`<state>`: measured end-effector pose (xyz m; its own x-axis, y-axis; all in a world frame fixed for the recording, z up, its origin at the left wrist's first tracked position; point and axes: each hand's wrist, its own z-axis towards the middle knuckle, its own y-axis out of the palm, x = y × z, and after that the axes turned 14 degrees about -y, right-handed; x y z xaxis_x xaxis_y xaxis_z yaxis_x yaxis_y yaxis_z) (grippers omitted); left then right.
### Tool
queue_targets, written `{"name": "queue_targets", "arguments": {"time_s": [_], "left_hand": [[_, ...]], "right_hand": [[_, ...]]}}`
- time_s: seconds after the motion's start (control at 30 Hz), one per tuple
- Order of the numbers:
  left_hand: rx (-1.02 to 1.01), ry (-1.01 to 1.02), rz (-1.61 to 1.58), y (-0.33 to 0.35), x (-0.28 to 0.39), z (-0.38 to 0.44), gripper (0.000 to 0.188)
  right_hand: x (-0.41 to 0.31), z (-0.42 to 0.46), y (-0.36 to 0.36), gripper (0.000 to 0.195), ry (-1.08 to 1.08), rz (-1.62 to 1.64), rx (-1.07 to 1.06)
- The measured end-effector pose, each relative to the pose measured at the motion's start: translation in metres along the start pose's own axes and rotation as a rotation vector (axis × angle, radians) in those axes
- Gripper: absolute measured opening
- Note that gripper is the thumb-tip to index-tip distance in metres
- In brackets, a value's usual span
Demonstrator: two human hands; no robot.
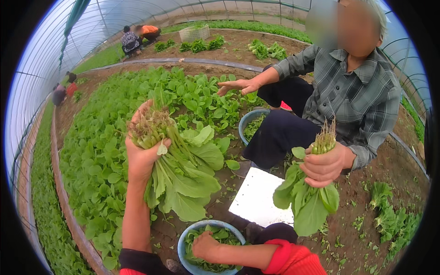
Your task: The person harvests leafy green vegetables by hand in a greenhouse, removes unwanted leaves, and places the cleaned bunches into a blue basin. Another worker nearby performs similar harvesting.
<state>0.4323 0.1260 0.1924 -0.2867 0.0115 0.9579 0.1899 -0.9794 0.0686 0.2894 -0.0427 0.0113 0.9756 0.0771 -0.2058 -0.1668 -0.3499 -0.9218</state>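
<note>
My left hand (146,147) is raised and wrapped around a thick bunch of leafy greens (185,168). Its roots, with soil on them, point up, and the broad leaves hang down to the right. Low in front of me, my right hand (206,245) reaches into a blue plastic basin (181,249) and touches loose green leaves (225,235) in it. The fingertips are turned away, so whether they grip a leaf is hidden. Facing me, a co-worker's hand (323,163) holds a smaller bunch of greens (309,202), roots up; their other hand (240,85) is stretched out over the plants.
A white board (256,196) lies on the soil between us. Another blue basin (244,125) with leaves stands by the co-worker's leg. Growing greens (96,161) fill the left. Picked bunches (390,220) lie at right; farther off are a white crate (194,33) and crouching people (130,41).
</note>
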Motion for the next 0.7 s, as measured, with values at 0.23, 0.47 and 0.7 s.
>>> {"name": "queue_targets", "arguments": {"time_s": [0.23, 0.47, 0.7], "left_hand": [[-0.076, 0.076, -0.008, 0.051, -0.012, 0.008, 0.081], [-0.070, 0.080, 0.052, 0.074, -0.034, 0.011, 0.082], [-0.118, 0.084, -0.084, 0.090, -0.049, 0.015, 0.089]], "right_hand": [[-0.002, -0.003, -0.006, 0.038, 0.004, 0.034, 0.018], [-0.004, -0.010, -0.014, 0.037, -0.007, 0.068, 0.039], [-0.007, -0.020, -0.019, 0.034, 0.057, -0.022, 0.032]]}}
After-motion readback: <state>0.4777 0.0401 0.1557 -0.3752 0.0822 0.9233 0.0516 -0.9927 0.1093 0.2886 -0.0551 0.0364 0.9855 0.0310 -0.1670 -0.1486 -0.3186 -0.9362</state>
